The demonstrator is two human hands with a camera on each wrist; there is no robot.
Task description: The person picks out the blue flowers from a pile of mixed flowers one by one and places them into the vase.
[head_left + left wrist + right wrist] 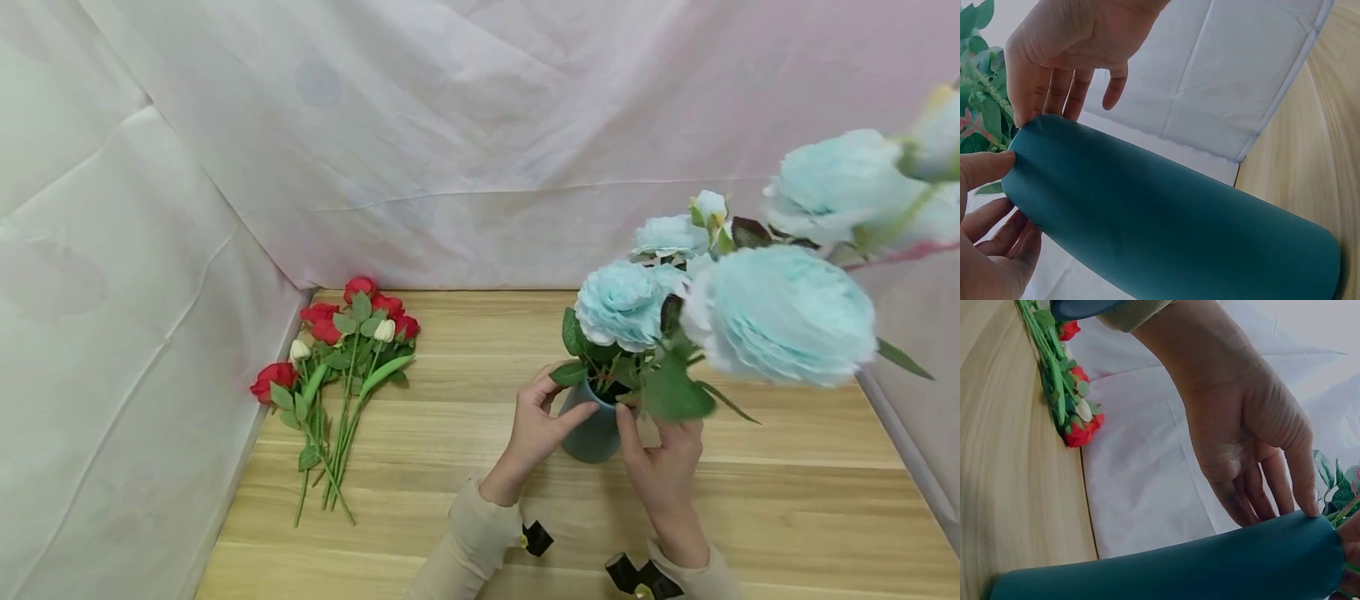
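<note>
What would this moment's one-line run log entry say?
left hand: touches vase rim | right hand: touches vase rim | teal vase: upright, holds blue flowers | red roses: lying on table

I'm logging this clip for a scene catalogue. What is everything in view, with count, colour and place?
vase: one, dark teal, upright on the table, between the hands
pale flowers: one bunch, light blue with green leaves, stems in the vase
roses: one loose bunch, red with a few white buds, lying at the table's left
table: one, light wood
backdrop sheet: white, draped behind and at both sides
left hand: fingers touching the vase near its rim
right hand: fingers at the rim opposite
</note>
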